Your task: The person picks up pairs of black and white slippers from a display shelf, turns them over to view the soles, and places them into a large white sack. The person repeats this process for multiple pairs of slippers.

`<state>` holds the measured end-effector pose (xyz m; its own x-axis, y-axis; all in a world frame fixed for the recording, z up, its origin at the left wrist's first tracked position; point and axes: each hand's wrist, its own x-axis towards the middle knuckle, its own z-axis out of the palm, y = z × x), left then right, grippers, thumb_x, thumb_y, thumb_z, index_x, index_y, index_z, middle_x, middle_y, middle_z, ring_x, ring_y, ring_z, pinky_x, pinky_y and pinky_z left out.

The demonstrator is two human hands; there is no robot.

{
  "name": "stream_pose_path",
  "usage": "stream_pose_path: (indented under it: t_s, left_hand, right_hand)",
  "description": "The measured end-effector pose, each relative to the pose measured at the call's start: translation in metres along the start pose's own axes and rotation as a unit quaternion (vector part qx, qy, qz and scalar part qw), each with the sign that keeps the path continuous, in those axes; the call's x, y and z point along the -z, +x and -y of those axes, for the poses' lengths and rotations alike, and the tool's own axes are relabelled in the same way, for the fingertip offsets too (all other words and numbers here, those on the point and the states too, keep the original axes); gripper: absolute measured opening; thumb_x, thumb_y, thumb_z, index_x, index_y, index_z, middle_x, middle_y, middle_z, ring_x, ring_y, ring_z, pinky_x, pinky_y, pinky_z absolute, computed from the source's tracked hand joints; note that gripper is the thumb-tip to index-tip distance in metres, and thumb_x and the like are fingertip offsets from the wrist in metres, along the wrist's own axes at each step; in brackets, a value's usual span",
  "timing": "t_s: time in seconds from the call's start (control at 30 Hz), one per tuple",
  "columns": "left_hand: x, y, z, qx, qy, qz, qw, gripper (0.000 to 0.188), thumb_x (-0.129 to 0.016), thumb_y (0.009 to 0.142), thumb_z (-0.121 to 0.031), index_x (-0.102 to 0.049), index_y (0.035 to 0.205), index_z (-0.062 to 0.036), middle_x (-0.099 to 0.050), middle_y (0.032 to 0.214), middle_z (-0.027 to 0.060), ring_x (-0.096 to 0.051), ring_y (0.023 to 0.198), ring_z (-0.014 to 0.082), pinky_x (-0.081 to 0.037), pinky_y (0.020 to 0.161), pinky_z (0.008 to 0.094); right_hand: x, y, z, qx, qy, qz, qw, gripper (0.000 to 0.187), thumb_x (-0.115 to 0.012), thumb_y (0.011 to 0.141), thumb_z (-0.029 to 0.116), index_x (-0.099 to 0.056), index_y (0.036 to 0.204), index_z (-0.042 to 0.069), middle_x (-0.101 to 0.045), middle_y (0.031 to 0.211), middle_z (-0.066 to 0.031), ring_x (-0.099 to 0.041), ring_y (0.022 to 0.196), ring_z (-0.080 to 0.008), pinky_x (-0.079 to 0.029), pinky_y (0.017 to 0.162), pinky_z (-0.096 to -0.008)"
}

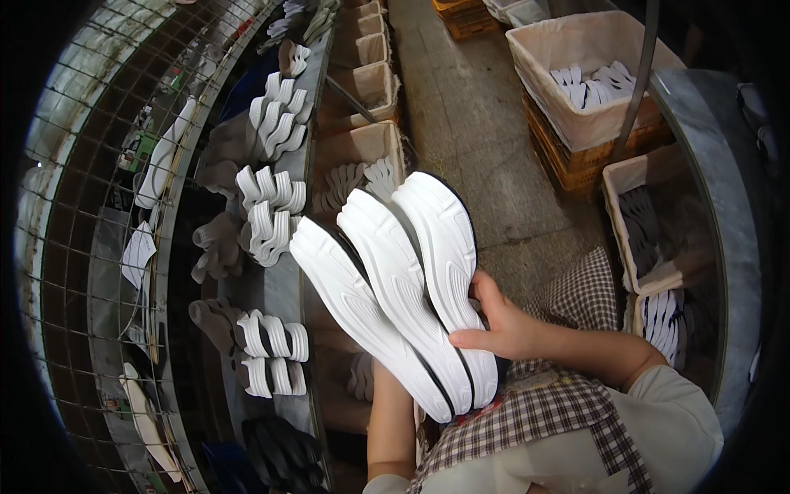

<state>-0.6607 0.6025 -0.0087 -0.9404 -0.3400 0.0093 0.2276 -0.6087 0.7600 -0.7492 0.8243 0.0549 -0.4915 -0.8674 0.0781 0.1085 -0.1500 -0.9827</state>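
Three white shoe soles [387,255] are fanned out in front of me, side by side, with their ribbed sidewalls showing and dark edges between them. The fingers and thumb of my right hand [498,323] close around the rightmost sole near its lower half, and the thumb reaches toward the middle one. My left forearm [391,424] rises behind the leftmost sole. The soles hide my left hand, so its fingers do not show.
Stacked white and grey soles [280,115] line the metal shelf on the left, beside a wire mesh [74,123]. Cloth-lined bins [374,86] run along the aisle floor [448,107]. To the right, a lined bin [568,41] sits on orange crates [551,148] near a curved metal table [708,156].
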Motion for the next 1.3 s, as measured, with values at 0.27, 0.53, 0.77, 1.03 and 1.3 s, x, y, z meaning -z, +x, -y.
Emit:
stream_pose_path:
  t_s: [0.27,0.53,0.77,1.03,1.3]
  left_hand:
    - [0.000,-0.002,-0.005,-0.006,-0.003,-0.003,1.000,0.043,-0.047,0.096,-0.023,-0.044,0.126,0.0072,-0.057,0.114,0.0201,-0.060,0.100,0.0285,-0.054,0.083,0.0366]
    - [-0.003,-0.002,-0.008,-0.012,-0.023,-0.022,0.999,0.043,-0.047,0.096,-0.024,-0.044,0.125,0.0070,-0.057,0.113,0.0199,-0.060,0.100,0.0284,-0.054,0.083,0.0365]
    - [-0.003,0.012,-0.016,-0.029,-0.058,-0.060,0.996,0.043,-0.048,0.095,-0.024,-0.044,0.125,0.0068,-0.057,0.113,0.0197,-0.060,0.100,0.0283,-0.054,0.083,0.0364]
    - [-0.009,0.000,-0.020,-0.031,-0.080,-0.066,0.994,0.043,-0.048,0.095,-0.025,-0.045,0.124,0.0066,-0.057,0.112,0.0195,-0.060,0.099,0.0282,-0.054,0.082,0.0363]
    - [-0.027,-0.053,-0.017,0.000,-0.097,-0.043,0.994,0.042,-0.048,0.095,-0.025,-0.045,0.124,0.0063,-0.057,0.111,0.0192,-0.060,0.099,0.0280,-0.054,0.082,0.0362]
  right_hand:
    - [-0.001,-0.001,-0.004,0.051,-0.005,-0.002,0.999,0.095,-0.066,0.084,0.038,-0.007,0.138,-0.013,-0.028,0.138,-0.0333,-0.031,0.131,-0.0382,-0.027,0.109,-0.0439]
    - [0.001,-0.005,-0.007,0.001,-0.030,-0.012,0.999,0.087,-0.069,0.083,0.034,-0.017,0.138,-0.009,-0.037,0.135,-0.0273,-0.039,0.127,-0.0335,-0.033,0.105,-0.0400]
    - [0.003,-0.004,-0.017,0.010,-0.013,-0.007,1.000,0.086,-0.070,0.083,0.031,-0.018,0.139,-0.008,-0.039,0.135,-0.0241,-0.041,0.126,-0.0308,-0.035,0.104,-0.0390]
    - [0.011,-0.003,-0.023,0.041,-0.135,-0.027,0.990,0.073,-0.073,0.080,0.030,-0.036,0.133,-0.004,-0.040,0.130,-0.0224,-0.045,0.120,-0.0324,-0.036,0.102,-0.0383]
    - [0.058,0.022,-0.016,0.158,-0.211,0.031,0.964,0.048,-0.040,0.088,-0.009,-0.053,0.130,0.010,-0.038,0.130,-0.0138,-0.048,0.117,-0.0249,-0.044,0.097,-0.0340]
